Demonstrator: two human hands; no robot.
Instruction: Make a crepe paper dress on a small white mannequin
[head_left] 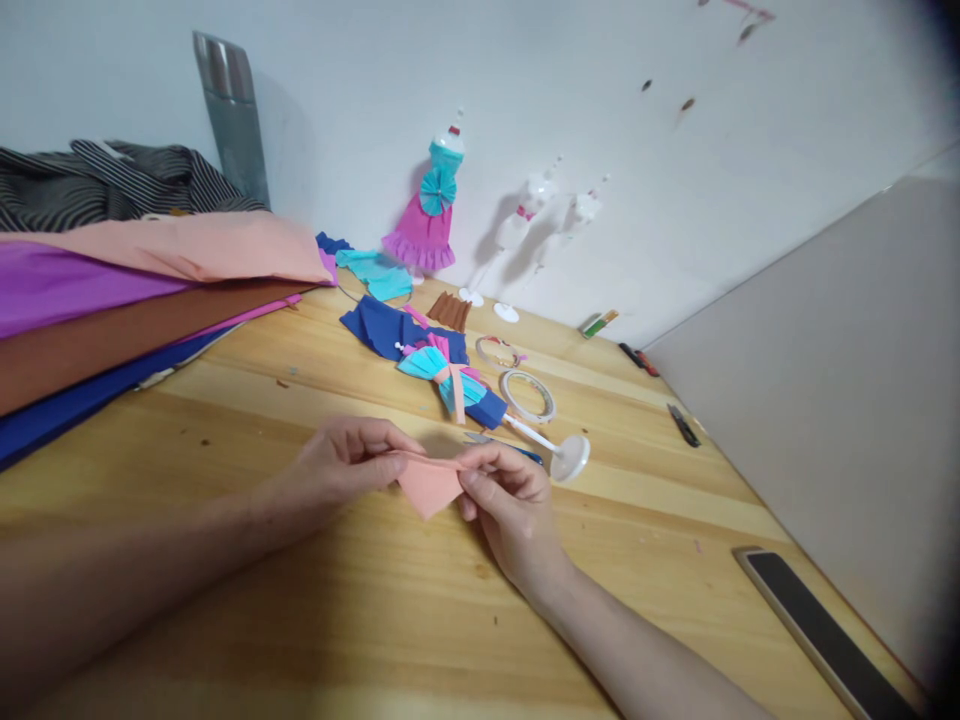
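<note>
A small piece of peach crepe paper (pixel 429 488), folded along its top and hanging to a point, is stretched between my two hands. My left hand (pixel 352 458) pinches its left corner. On the right corner, thumb and fingers of my right hand (pixel 514 500) are closed. Just beyond them lies a small mannequin stand, its white base (pixel 571 459) toward the right, dressed in dark blue paper with a turquoise bow (pixel 442 375) that has a peach strip at its middle. Scissors (pixel 517 452) with a blue handle lie partly hidden behind my right hand.
Stacked paper sheets (pixel 90 330) and striped cloth (pixel 135 185) lie left, near a bottle (pixel 234 120). A dressed mannequin (pixel 431 215) and bare white ones (pixel 514 232) stand by the wall. Tape rolls (pixel 553 398), a cutter (pixel 683 426) and a phone-like dark slab (pixel 825 630) lie right.
</note>
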